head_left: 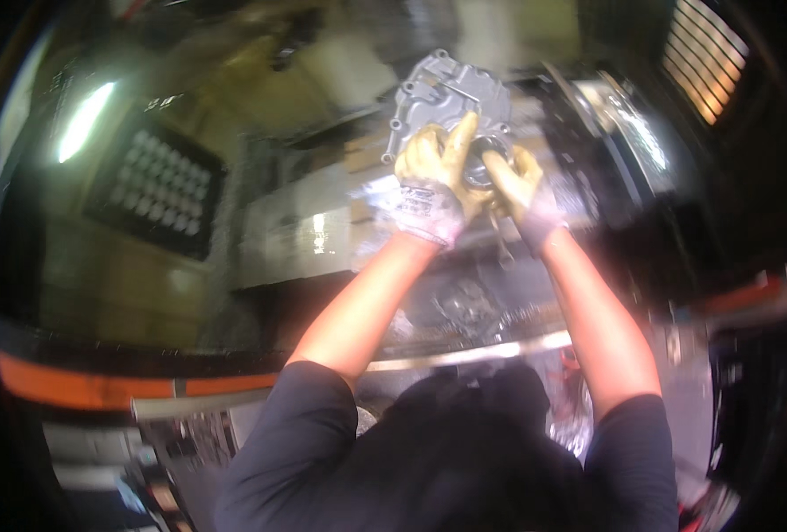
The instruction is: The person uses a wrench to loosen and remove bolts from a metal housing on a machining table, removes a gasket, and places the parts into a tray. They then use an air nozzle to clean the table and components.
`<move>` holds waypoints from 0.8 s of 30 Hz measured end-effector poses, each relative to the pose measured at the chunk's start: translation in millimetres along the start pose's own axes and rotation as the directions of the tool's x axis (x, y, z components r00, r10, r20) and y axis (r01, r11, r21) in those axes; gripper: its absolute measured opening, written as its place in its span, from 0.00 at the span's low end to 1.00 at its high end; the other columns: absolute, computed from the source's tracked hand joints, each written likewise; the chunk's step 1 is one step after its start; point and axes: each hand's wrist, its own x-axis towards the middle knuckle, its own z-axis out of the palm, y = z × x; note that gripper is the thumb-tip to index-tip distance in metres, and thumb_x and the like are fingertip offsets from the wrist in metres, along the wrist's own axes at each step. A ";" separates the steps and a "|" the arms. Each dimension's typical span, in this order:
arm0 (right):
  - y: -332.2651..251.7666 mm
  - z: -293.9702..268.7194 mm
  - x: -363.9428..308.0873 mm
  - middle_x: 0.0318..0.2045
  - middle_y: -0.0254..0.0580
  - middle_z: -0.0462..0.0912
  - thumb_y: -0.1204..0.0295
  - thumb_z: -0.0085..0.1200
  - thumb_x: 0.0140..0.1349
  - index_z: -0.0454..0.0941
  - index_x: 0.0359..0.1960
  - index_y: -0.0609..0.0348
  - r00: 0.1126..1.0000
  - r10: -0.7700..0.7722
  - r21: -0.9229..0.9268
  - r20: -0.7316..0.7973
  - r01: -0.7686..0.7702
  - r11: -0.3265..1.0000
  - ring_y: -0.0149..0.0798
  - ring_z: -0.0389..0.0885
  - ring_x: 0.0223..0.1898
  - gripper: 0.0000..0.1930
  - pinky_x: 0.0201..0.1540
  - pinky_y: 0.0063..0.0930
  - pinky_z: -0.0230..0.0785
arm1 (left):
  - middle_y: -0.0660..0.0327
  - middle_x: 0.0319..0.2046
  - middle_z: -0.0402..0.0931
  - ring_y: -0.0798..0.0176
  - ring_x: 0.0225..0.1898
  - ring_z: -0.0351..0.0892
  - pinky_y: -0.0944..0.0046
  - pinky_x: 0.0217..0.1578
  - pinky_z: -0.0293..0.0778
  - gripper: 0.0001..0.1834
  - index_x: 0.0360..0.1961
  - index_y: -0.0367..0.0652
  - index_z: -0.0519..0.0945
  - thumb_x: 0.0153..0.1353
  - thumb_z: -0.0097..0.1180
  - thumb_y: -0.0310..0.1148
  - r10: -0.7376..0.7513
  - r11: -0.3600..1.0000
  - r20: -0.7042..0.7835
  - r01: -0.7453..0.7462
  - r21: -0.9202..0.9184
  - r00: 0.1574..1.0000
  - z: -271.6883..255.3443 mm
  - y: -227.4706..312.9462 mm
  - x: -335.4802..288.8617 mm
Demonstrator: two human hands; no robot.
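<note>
A grey cast metal housing (442,97) with bolt lugs around its edge is held up in front of me, tilted. On its lower side is a round, dark-centred opening with a bright ring (479,165). My left hand (430,164), in a light work glove with yellowish fingers, is closed on the housing's lower left edge, one finger stretched up over its face. My right hand (519,177), gloved alike, is closed at the ring on the lower right. The undersides of my fingers and the housing's back are hidden.
I am leaning into a machine enclosure with an orange front edge (101,386). A lit lamp (86,122) and a dark perforated panel (158,183) are on the left. A slatted bright window (705,55) is at the upper right. Motion blurs much of the surroundings.
</note>
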 end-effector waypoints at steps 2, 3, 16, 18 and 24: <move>37.0 -11.4 -31.7 0.34 0.46 0.87 0.52 0.62 0.64 0.78 0.57 0.69 0.969 -0.156 -0.081 -0.194 0.142 0.986 0.35 0.86 0.35 0.31 0.38 0.30 0.78 | 0.43 0.53 0.74 0.38 0.55 0.74 0.42 0.57 0.72 0.56 0.70 0.49 0.69 0.35 0.81 0.43 0.029 0.967 -0.028 -0.035 -0.253 0.999 7.2 22.1 -32.9; 54.3 -3.1 -49.0 0.35 0.49 0.87 0.52 0.62 0.63 0.79 0.55 0.68 0.930 -0.248 -0.174 -0.271 0.206 0.963 0.38 0.87 0.38 0.30 0.42 0.33 0.78 | 0.41 0.53 0.75 0.37 0.54 0.75 0.41 0.56 0.73 0.56 0.70 0.45 0.67 0.37 0.80 0.44 0.055 0.950 -0.037 -0.064 -0.304 0.998 -2.4 22.9 -53.4; 279.8 -157.9 -621.3 0.50 0.65 0.85 0.50 0.59 0.56 0.78 0.60 0.68 0.235 0.233 -0.126 -0.944 -0.906 0.404 0.54 0.85 0.54 0.37 0.58 0.39 0.75 | 0.42 0.52 0.84 0.44 0.56 0.82 0.52 0.60 0.75 0.34 0.55 0.35 0.83 0.63 0.60 0.58 0.033 0.783 0.812 0.490 -0.384 0.583 24.6 44.5 -242.9; 321.8 -170.1 -726.3 0.51 0.62 0.86 0.51 0.57 0.56 0.79 0.59 0.65 0.069 0.198 -0.026 -0.978 -0.976 0.214 0.54 0.86 0.54 0.35 0.58 0.40 0.74 | 0.44 0.50 0.85 0.43 0.55 0.83 0.49 0.57 0.76 0.34 0.51 0.38 0.85 0.67 0.52 0.62 -0.147 0.868 0.818 0.469 -0.163 0.556 49.1 20.8 -270.7; 339.8 -189.6 -814.0 0.45 0.56 0.89 0.53 0.60 0.56 0.84 0.51 0.67 -0.405 0.436 0.532 -0.803 -0.817 0.222 0.44 0.89 0.47 0.30 0.49 0.40 0.77 | 0.43 0.29 0.82 0.38 0.34 0.82 0.42 0.40 0.74 0.31 0.33 0.39 0.83 0.72 0.43 0.57 -0.174 0.960 0.869 0.278 0.045 0.462 62.5 -7.3 -329.7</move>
